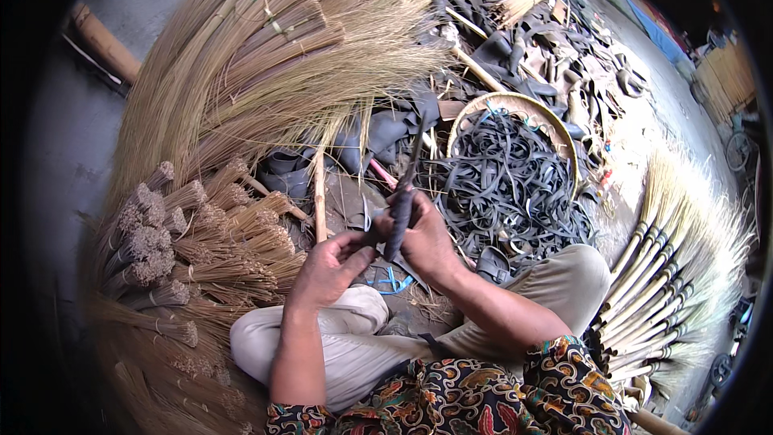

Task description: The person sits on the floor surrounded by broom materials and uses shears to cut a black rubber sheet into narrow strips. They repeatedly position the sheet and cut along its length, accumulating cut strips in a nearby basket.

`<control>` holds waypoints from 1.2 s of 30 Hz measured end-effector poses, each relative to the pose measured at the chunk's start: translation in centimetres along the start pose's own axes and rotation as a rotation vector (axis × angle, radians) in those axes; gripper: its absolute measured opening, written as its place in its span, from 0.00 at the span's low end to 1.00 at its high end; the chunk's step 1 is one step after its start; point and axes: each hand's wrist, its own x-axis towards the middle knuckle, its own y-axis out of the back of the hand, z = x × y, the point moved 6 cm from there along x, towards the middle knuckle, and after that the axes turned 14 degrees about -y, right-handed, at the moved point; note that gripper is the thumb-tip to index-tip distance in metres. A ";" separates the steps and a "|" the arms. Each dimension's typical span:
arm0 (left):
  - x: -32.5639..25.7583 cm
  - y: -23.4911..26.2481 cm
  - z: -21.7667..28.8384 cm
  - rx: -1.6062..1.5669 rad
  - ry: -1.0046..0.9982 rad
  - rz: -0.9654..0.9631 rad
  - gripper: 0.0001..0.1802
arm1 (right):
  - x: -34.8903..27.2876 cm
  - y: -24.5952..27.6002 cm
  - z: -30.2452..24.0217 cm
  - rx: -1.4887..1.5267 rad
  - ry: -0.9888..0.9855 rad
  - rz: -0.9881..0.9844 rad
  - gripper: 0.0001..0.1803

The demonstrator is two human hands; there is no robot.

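In front of my folded legs, my right hand [427,238] is wrapped round a knife [400,221]. Its thick dark handle points down toward me, and its narrow blade [416,149] slants up and away. Close beside it on the left, my left hand [334,266] has thumb and fingers drawn together near the handle. A small dark piece shows by those fingertips, too little of it to name. Just past the right hand, a tangle of black rubber strips [515,177] fills and spills from a round woven basket [555,121].
Long grass bundles [266,72] lie at the far left, with cut stalk ends [153,250] stacked nearer. Scrap black rubber [555,56] is heaped at the back. Finished brooms [652,298] fan out at the right. A wooden stick [320,193] and blue twine [392,282] lie near my hands.
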 end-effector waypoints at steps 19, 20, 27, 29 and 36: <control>-0.3 6.0 2.3 -0.376 -0.160 0.544 0.25 | -3.2 -2.1 0.9 -0.584 -0.072 -0.373 0.23; -0.2 6.1 2.5 -0.403 -0.206 0.539 0.27 | -3.2 -2.4 0.6 -0.680 0.019 -0.339 0.36; -0.2 6.0 2.3 -0.444 -0.250 0.584 0.27 | -3.7 -2.5 0.3 -0.873 0.095 -0.288 0.43; -0.1 5.7 2.4 -0.454 -0.267 0.552 0.26 | -3.9 -2.5 0.1 -0.881 0.129 -0.273 0.43; 0.1 4.6 2.2 -0.387 -0.215 0.515 0.25 | -3.6 -2.3 -0.1 -0.971 0.171 -0.208 0.42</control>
